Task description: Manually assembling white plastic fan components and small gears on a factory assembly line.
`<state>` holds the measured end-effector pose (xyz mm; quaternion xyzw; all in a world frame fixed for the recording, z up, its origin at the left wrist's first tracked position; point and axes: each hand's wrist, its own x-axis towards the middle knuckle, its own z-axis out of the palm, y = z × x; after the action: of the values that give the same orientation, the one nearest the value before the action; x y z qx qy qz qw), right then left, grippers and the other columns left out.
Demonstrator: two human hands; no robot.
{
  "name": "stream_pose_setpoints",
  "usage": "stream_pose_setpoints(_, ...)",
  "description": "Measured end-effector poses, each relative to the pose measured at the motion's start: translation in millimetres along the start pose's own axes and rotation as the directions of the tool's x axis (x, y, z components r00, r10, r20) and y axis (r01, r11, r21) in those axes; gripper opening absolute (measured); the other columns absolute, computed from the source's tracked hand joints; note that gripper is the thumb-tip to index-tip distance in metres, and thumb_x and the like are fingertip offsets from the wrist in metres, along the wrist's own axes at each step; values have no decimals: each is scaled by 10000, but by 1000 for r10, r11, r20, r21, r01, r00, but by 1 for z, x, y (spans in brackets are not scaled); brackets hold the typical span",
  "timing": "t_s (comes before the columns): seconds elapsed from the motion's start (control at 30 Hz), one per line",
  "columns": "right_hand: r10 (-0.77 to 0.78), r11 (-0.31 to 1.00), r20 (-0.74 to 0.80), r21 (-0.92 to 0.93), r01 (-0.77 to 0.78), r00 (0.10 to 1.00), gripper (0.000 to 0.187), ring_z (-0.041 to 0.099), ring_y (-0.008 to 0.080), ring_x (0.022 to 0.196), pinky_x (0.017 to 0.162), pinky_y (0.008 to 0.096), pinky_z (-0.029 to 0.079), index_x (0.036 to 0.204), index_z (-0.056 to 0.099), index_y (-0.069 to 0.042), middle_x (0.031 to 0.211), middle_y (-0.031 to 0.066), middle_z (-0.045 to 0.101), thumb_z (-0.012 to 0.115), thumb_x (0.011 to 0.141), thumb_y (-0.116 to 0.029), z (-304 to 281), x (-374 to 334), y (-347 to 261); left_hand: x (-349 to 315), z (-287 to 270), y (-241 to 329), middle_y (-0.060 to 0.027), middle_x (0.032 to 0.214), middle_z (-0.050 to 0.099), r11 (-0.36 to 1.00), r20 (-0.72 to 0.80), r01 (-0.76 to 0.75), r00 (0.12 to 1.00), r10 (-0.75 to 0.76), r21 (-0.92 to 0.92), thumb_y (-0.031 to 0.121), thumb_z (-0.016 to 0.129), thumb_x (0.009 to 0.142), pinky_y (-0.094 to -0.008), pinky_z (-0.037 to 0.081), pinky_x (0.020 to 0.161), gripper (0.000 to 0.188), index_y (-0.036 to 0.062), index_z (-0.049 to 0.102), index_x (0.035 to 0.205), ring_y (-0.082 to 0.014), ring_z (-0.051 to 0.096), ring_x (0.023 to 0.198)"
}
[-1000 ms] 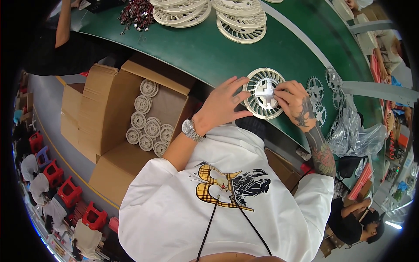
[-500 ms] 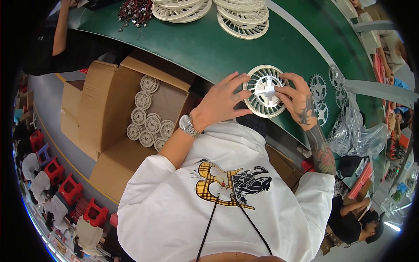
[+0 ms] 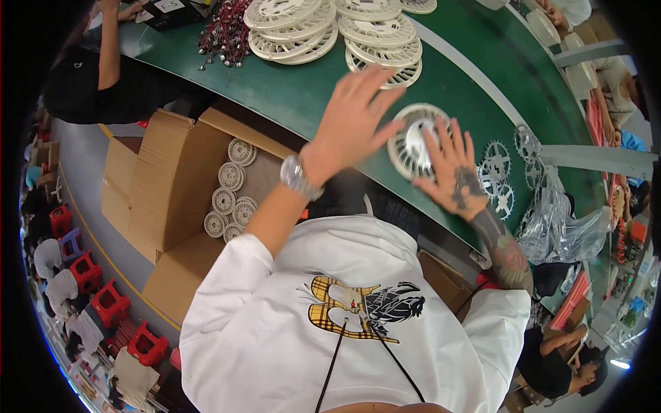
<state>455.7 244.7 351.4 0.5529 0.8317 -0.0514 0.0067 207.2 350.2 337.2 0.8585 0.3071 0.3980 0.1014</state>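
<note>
A round cream plastic cover with radial slots (image 3: pixel 406 157) lies on the green table in front of me, a white piece at its centre. Across its right side rests my right hand (image 3: pixel 452 168), fingers spread and gripping nothing. My left hand (image 3: pixel 354 117) is raised to the left of that cover, open and slightly blurred, its fingers apart. Its fingertips reach toward a stack of the same slotted covers (image 3: pixel 382 51), overlapping the lowest one in the picture; whether they touch it I cannot tell.
Another stack of covers (image 3: pixel 292 31) stands beside a heap of red and black wired parts (image 3: pixel 227 34). At right lie thin white toothed rings (image 3: pixel 497 160) and a clear plastic bag (image 3: pixel 561 220). Below the table edge, a cardboard box (image 3: pixel 169 179) holds several round pieces. A co-worker's arm (image 3: pixel 109 48) is at upper left.
My left hand has let go of the cover and moved up toward the stack. My right hand has gone from pinching the white centre piece to lying flat over the cover.
</note>
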Motion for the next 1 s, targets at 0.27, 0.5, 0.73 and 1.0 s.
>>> stream_pose_setpoints(0.27,395,918,-71,56,-392,916,881,135,582,1514,1254,568,147,1651,204,-118,1690,265,159,516,996,-618,31,122,177,91,32,-84,-200,1607,377,874,220,42,961,-168,484,657,753,786,-661,221,1200,944,102,498,1506,-440,329,1483)
stream_pose_setpoints(0.5,486,874,-107,86,-479,867,909,114,522,1547,1257,573,120,1664,174,-183,1710,216,144,435,977,-717,55,197,269,62,24,-61,-151,1480,487,923,283,-17,954,-100,384,533,830,757,-662,256,1183,895,186,501,1514,-407,414,1409)
stream_pose_setpoints(0.73,268,954,-614,63,-292,743,665,245,418,1530,1238,580,198,1605,346,-197,1670,189,262,482,1042,-524,57,188,235,25,14,-5,-53,1231,576,970,183,-89,982,47,226,360,923,639,-661,324,1141,887,210,580,1443,-309,520,1251)
stream_pose_setpoints(1.0,-160,980,-86,105,168,983,291,354,440,1471,1215,560,293,1017,667,-78,1472,164,525,755,866,-311,-51,37,126,3,24,-31,-17,1016,575,982,147,-61,989,34,179,311,881,703,-595,357,1164,590,204,713,1258,-238,555,1098)
